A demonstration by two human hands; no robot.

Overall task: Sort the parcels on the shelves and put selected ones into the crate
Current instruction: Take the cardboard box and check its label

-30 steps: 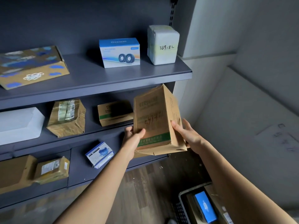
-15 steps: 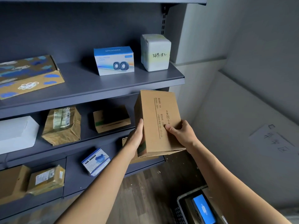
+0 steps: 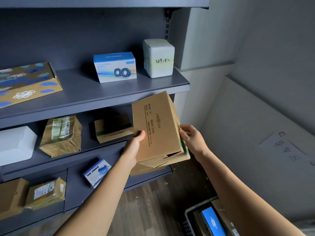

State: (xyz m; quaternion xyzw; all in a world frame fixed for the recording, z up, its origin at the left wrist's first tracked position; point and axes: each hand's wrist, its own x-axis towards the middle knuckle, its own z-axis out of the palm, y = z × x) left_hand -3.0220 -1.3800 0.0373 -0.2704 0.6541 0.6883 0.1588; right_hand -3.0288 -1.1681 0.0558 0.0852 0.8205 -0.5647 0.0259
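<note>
Holding cardboard box (image 3: 156, 126) tilted midair, just below shelf's (image 3: 102, 96) front right corner; left hand (image 3: 134, 149) thumb clamped on its face, right hand (image 3: 192, 138) fingers curled on its edge. Loose-looking bottom flaps, so might dump contents short of crate (image 3: 189, 220).

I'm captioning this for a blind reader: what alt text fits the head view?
Two hands hold a tilted brown box before grey shelves stocked with parcels: the left hand grips its left edge, the right hand its right edge. A crate holding a blue pack stands on the floor, lower right.
</note>
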